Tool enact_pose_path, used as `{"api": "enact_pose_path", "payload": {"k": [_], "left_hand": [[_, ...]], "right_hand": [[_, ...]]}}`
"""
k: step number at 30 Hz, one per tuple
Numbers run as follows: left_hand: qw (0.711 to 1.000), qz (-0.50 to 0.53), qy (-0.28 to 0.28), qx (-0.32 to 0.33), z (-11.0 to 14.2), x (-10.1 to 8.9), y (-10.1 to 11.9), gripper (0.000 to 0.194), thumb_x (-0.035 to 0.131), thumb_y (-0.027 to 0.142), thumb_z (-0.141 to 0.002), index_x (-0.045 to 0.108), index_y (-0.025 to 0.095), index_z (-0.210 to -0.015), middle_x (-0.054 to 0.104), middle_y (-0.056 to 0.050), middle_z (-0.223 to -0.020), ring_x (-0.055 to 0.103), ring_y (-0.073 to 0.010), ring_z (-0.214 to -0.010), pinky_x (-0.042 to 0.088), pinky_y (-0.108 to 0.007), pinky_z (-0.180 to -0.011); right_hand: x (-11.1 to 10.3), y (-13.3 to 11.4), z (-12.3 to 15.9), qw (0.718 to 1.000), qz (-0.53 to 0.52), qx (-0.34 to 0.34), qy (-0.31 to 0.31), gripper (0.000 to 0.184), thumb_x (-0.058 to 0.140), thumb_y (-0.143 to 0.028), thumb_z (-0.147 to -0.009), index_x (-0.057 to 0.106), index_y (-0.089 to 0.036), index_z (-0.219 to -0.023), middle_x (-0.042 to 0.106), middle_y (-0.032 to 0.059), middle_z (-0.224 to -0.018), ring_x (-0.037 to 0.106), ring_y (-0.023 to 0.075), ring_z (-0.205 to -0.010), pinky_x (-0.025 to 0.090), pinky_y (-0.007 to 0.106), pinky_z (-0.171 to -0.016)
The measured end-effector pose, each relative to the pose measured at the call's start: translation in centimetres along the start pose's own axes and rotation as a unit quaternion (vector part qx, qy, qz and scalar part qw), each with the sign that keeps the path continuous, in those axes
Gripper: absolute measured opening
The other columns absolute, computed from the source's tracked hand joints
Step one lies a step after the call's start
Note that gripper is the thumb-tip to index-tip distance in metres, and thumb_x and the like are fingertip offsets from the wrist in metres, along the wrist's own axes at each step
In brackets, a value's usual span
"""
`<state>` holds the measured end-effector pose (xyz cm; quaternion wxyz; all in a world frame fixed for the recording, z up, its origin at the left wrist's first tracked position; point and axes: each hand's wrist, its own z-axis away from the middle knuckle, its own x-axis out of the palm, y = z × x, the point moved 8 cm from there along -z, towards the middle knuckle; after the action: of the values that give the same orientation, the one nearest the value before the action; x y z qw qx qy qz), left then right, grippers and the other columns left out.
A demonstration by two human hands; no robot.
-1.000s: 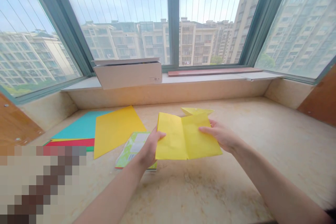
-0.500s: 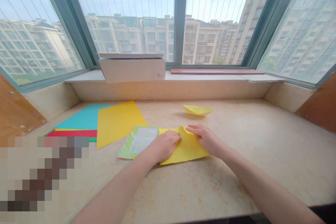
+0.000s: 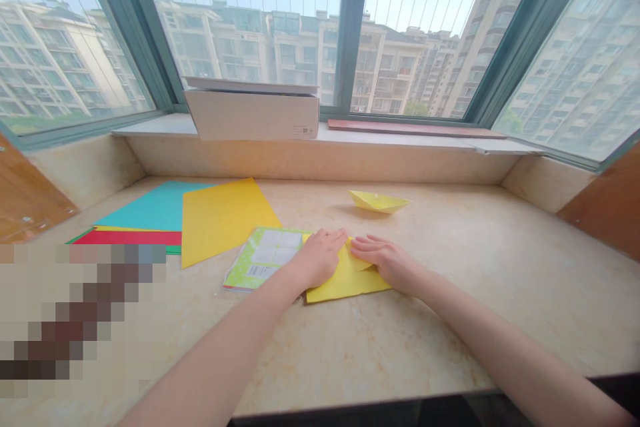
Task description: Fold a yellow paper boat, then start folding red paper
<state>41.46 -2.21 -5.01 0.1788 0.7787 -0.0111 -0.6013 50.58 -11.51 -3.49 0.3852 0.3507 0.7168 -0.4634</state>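
Note:
A folded yellow paper (image 3: 345,280) lies on the beige marble ledge (image 3: 450,320) in front of me. My left hand (image 3: 317,257) rests on its left part, fingers flat and pressing down. My right hand (image 3: 383,257) lies on its right part, fingers stretched toward the left hand, touching a raised fold in the middle. The two hands almost meet over the paper. A small yellow paper boat (image 3: 379,201) sits further back on the ledge.
A green-white paper pack (image 3: 260,263) lies left of the hands. Further left are an orange-yellow sheet (image 3: 223,217) and teal (image 3: 155,207) and red (image 3: 130,237) sheets. A white cardboard box (image 3: 255,113) stands on the window sill. A blurred patch covers the lower left.
The yellow paper, held open in the air a second ago, has come down onto the ledge and been folded smaller. Both hands now press it flat, closer together.

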Motion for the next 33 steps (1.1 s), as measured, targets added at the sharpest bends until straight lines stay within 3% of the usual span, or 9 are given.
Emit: {"api": "enact_pose_path", "payload": {"k": [3,11,16,19,23,25,28,31,33], "left_hand": [[1.0,-0.01,-0.011,0.005,-0.2,0.4,0.2,0.057,0.037,0.01,-0.093,0.055,0.019,-0.146,0.054,-0.008,-0.152,0.054,-0.0297,-0.129,0.038,-0.045,-0.112],[0.998,-0.055,-0.01,-0.012,-0.4,0.4,0.6,0.055,0.036,0.008,-0.095,0.058,0.02,-0.144,0.057,-0.006,-0.149,0.056,-0.0287,-0.122,0.041,-0.042,-0.108],[0.997,-0.075,-0.013,-0.016,-0.4,0.2,0.6,0.054,0.036,0.008,-0.095,0.058,0.018,-0.143,0.059,-0.007,-0.147,0.056,-0.03,-0.12,0.044,-0.042,-0.105],[0.997,-0.08,-0.017,-0.013,-0.5,0.1,0.6,0.055,0.038,0.007,-0.095,0.057,0.021,-0.144,0.06,-0.008,-0.146,0.056,-0.0293,-0.121,0.045,-0.043,-0.105],[0.993,-0.11,-0.034,0.001,-0.8,-0.5,1.3,0.044,0.045,0.012,-0.098,0.061,0.02,-0.138,0.061,-0.013,-0.142,0.058,-0.0287,-0.122,0.047,-0.047,-0.106],[0.989,-0.138,-0.045,0.009,-1.0,-1.1,2.0,0.033,0.055,0.024,-0.101,0.062,0.018,-0.132,0.062,-0.014,-0.137,0.06,-0.0275,-0.119,0.051,-0.048,-0.102],[0.982,-0.178,-0.062,0.017,-0.9,-2.1,3.6,0.037,0.063,0.038,-0.099,0.06,0.017,-0.129,0.061,-0.011,-0.131,0.064,-0.0243,-0.111,0.056,-0.046,-0.094],[0.977,-0.195,-0.081,0.031,0.4,-2.6,5.7,0.027,0.064,0.032,-0.098,0.065,0.014,-0.118,0.066,-0.011,-0.121,0.065,-0.0253,-0.11,0.055,-0.047,-0.095],[0.978,-0.186,-0.085,0.047,2.1,-2.7,7.4,0.014,0.063,0.019,-0.091,0.072,0.01,-0.097,0.07,-0.018,-0.105,0.064,-0.0328,-0.11,0.05,-0.05,-0.099]], "right_hand": [[0.1,-0.2,-0.2,1.0,0.0,-0.01,-0.015,0.066,0.041,0.0,-0.088,0.059,-0.03,-0.144,0.059,0.0031,-0.147,0.05,0.022,-0.142,0.033,0.053,-0.123],[-0.6,-1.0,1.0,0.998,0.022,-0.014,-0.058,0.066,0.048,-0.001,-0.086,0.057,-0.028,-0.146,0.053,0.005,-0.153,0.046,0.0243,-0.145,0.017,0.054,-0.128],[-0.4,-1.1,4.4,0.996,0.036,0.033,-0.075,0.056,0.051,-0.031,-0.101,0.044,-0.02,-0.155,0.042,0.0116,-0.161,0.036,0.0271,-0.15,0.019,0.053,-0.127],[0.1,-0.8,5.2,0.994,0.046,0.061,-0.08,0.055,0.041,-0.036,-0.106,0.041,-0.016,-0.157,0.039,0.014,-0.162,0.033,0.0265,-0.152,0.023,0.052,-0.126],[0.0,-1.6,4.2,0.991,0.082,0.068,-0.087,0.045,0.035,-0.033,-0.108,0.057,-0.02,-0.145,0.053,0.0116,-0.154,0.043,0.0252,-0.147,0.025,0.053,-0.125],[-0.6,-2.0,3.5,0.987,0.113,0.073,-0.083,0.042,0.033,-0.032,-0.109,0.069,-0.022,-0.13,0.063,0.0115,-0.144,0.05,0.0277,-0.141,0.023,0.059,-0.123],[-1.7,-2.1,2.8,0.981,0.162,0.081,-0.068,0.034,0.041,-0.026,-0.107,0.075,-0.022,-0.11,0.069,0.013,-0.133,0.052,0.0326,-0.138,0.019,0.067,-0.12],[-2.5,-1.3,2.5,0.976,0.187,0.097,-0.054,0.022,0.053,-0.023,-0.103,0.073,-0.02,-0.112,0.066,0.0157,-0.135,0.053,0.0343,-0.135,0.033,0.065,-0.114],[-2.6,-1.0,2.4,0.976,0.183,0.103,-0.052,0.022,0.059,-0.029,-0.101,0.069,-0.019,-0.12,0.064,0.0134,-0.134,0.06,0.0299,-0.124,0.047,0.056,-0.105]]}}
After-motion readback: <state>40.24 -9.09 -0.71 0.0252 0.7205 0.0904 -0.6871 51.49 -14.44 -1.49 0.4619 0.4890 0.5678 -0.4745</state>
